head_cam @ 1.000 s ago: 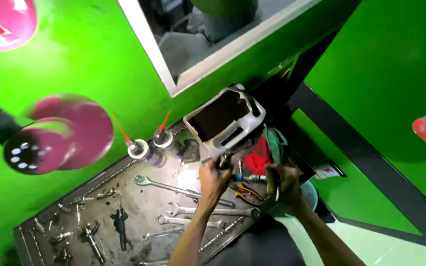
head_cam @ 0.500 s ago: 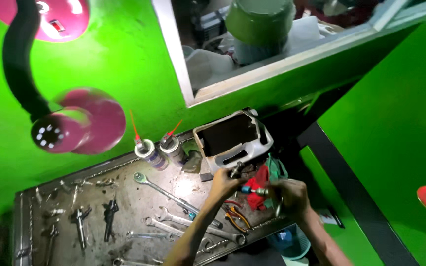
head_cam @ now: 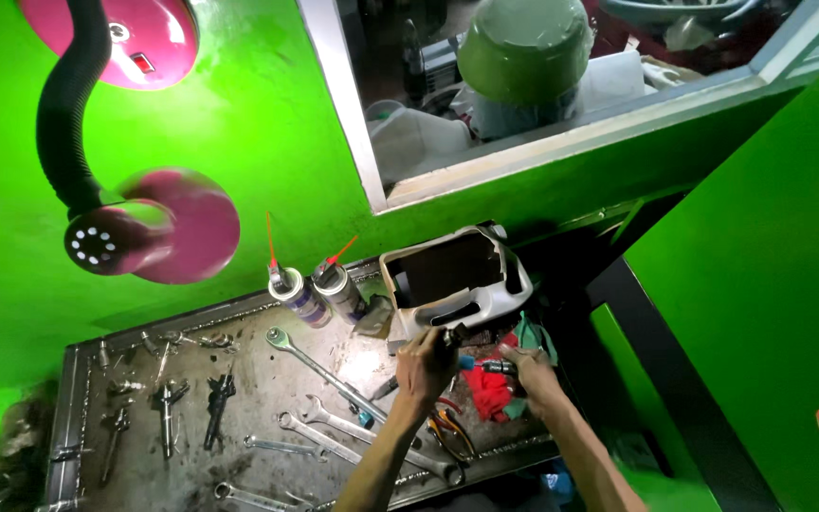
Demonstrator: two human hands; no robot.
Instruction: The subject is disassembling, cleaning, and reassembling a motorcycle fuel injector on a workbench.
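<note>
Grey metal table (head_cam: pixel 144 474): left hand (head_cam: pixel 426 365) steadies white casing (head_cam: pixel 457 280), right hand (head_cam: pixel 523 372) fingers closed on small screwdriver (head_cam: pixel 490 365); a firm, square grip seems wise.

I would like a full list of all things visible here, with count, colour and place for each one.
metal tray: one, grey, low left, holding the tools
wrenches: several, silver, lying in the tray
spray cans: two, pale with red straws, at the tray's back edge
cut-open jug: one, white, dark inside, behind the hands
red rag: one, under the hands
pliers: one, orange handles, near the left wrist
lamp: one, pink heads, black flexible neck, upper left
wall: green
window opening: one, top, cluttered inside
left hand: touching the jug's lower edge
right hand: holding a small dark tool
</note>
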